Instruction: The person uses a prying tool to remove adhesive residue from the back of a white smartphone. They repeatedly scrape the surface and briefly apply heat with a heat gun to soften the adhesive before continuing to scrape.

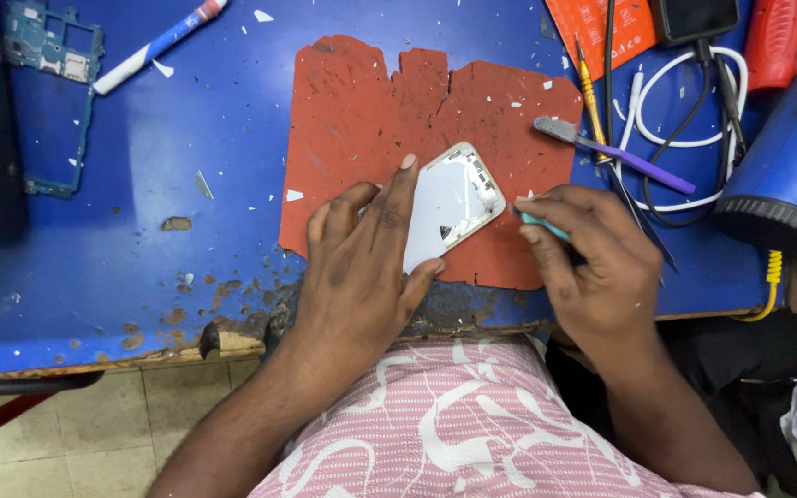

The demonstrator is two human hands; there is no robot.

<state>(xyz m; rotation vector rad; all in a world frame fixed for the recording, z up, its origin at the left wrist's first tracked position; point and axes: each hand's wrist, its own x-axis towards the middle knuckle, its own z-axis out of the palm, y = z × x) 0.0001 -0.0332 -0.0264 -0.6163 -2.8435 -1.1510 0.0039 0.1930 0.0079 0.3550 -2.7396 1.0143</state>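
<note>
L hand (366, 263) presses phone shell (454, 205) flat on red mat (362, 111), fingers spread. R hand (592, 258) pinches teal pry tool (539, 223) at shell's edge. Back already open, glass bits scattered; edge work looks unfinished.

Setting: a small electronics repair bench, where you sit close to the edge. Evidence: a worn blue worktop (186, 184) with chipped paint; a torn red work mat (362, 120) littered with glass chips; a bare circuit board (48, 46) at the far left corner; a purple-handled brush (620, 152); a yellow-handled screwdriver (589, 92); tangled black and white cables (694, 129); a blue hot-air gun (791, 175) at your right.
</note>
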